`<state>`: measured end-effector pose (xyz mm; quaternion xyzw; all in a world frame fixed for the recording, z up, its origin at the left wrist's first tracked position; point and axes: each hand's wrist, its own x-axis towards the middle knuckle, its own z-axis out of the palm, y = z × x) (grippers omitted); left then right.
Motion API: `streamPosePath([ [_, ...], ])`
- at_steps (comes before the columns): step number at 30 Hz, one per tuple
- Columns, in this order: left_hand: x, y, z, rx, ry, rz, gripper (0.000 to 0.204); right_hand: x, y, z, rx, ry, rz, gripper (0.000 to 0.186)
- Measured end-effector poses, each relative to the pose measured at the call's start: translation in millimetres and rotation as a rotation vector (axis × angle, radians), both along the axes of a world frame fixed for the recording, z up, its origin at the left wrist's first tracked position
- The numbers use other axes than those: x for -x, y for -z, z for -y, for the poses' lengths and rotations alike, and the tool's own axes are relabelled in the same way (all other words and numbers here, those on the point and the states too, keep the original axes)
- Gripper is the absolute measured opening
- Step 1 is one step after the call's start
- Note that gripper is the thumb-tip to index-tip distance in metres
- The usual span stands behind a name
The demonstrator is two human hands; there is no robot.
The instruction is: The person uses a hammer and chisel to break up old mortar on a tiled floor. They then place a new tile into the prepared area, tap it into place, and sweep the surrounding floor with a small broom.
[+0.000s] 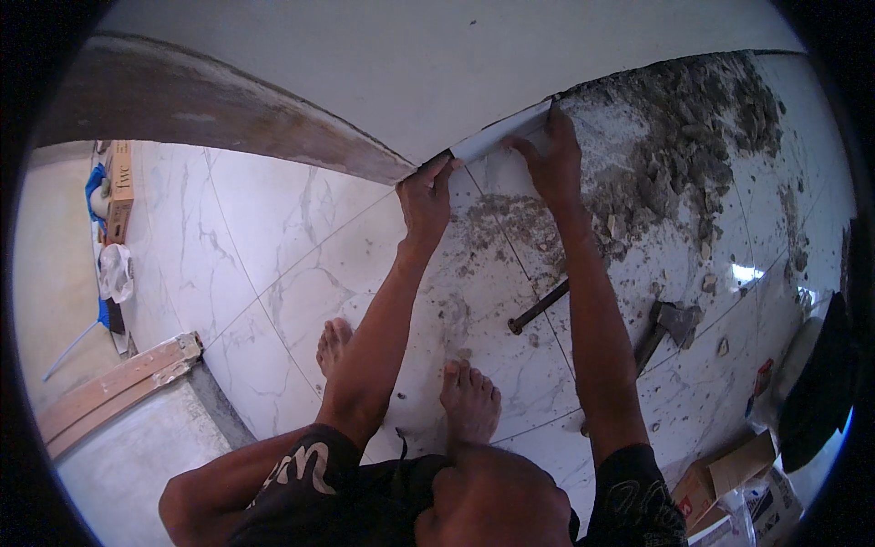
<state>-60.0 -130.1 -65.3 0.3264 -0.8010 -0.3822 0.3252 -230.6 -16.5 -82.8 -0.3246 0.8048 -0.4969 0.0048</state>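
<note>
A narrow white tile strip [501, 133] stands along the foot of the wall, just right of the wall's corner. My left hand [426, 202] grips its left end, thumb and fingers closed at the corner. At the right end, my right hand [556, 169] holds the strip, with fingers at its tip and the thumb in front. Below the right hand a dark metal rod [538, 308] lies on the floor, its far end hidden behind my right forearm. Right of that forearm rests a hammer [678, 323], its handle partly covered.
Broken mortar rubble [679, 173] is heaped along the wall at right, with crumbs spread over the marbled floor tiles [292, 219]. A cardboard box [729, 474] sits at lower right. Boxes, a plastic bag [115, 273] and a wooden door frame [128, 387] are at left.
</note>
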Motion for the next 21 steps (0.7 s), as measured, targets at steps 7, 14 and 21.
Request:
streamPosePath([
  [7, 8.0, 7.4, 3.0, 0.121, 0.022, -0.124, 0.011, 29.2, 6.0, 0.7, 0.072, -0.05, 0.183, 0.052],
  [14, 10.5, 6.9, -3.4, 0.081, -0.033, -0.05, 0.004, 29.5, 11.3, 1.8, 0.147, -0.036, 0.167, 0.054],
  [21, 10.9, 15.2, -1.7, 0.231, -0.057, -0.068, 0.007, 24.5, 9.1, 4.4, 0.163, -0.002, 0.166, 0.046],
])
